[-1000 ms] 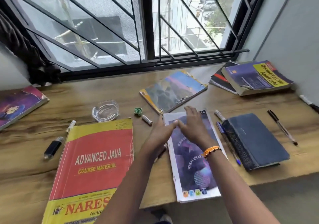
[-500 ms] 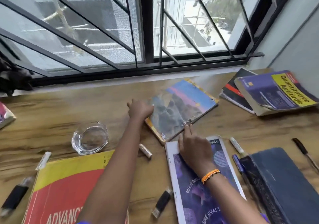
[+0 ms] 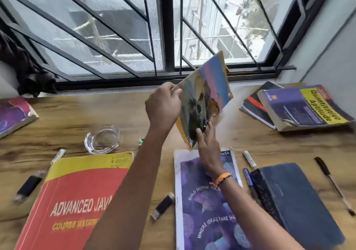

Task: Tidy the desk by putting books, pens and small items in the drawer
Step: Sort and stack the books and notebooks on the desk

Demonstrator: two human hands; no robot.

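Across the lower frame ran the wooden counter (image 3: 63, 115), where the red Java book (image 3: 77, 197) lay lower left. At centre I held the thin colourful book (image 3: 204, 99) tilted above it, my left hand (image 3: 163, 107) clamped on its edge, my right hand (image 3: 209, 147) with fingers touching its lower corner

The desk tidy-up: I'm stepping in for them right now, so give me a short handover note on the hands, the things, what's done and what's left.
Left hand grips the top edge of the colourful notebook, lifted off the desk and tilted.
Right hand steadies its lower corner with its fingers.
On the desk: Advanced Java book, purple magazine, dark blue book, Quantitative Aptitude book, two flash drives, pens, a glass ashtray.
Done: nothing visibly put away; no drawer in view.
Left: everything.
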